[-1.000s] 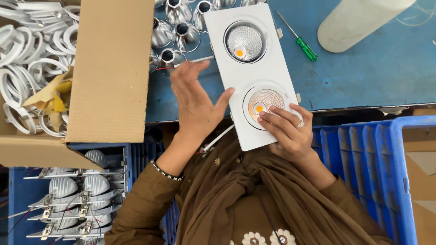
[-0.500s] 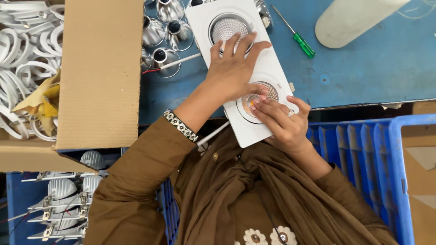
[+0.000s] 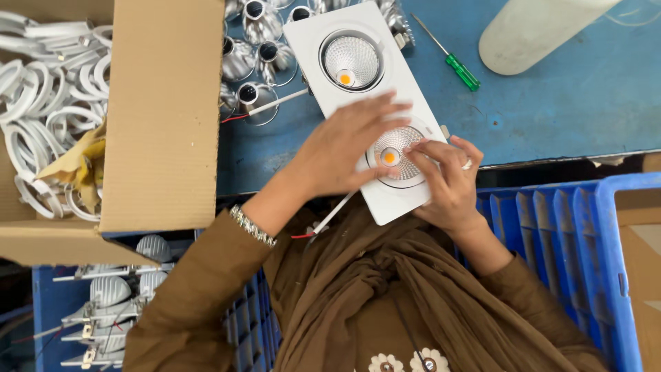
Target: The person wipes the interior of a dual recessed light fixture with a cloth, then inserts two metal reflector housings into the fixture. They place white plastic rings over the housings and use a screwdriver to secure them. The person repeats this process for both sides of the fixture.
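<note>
Head view: both hands press on a white twin-lamp fixture (image 3: 368,103) lying on the blue worktop (image 3: 551,110). Left hand (image 3: 341,148) lies flat, fingers spread, across its middle; right hand (image 3: 447,176) fingertips pinch the near lamp ring (image 3: 394,157). A green screwdriver (image 3: 451,63) lies beyond the fixture, a cardboard box (image 3: 162,117) to its left.

White twin downlight panel (image 3: 365,103): held flat over the blue table (image 3: 571,103) edge, left hand (image 3: 341,148) laid across its middle, right hand (image 3: 447,182) at the near lamp (image 3: 392,155). Green screwdriver (image 3: 458,69) at 1 o'clock; cardboard box (image 3: 162,117) at 9 o'clock.
</note>
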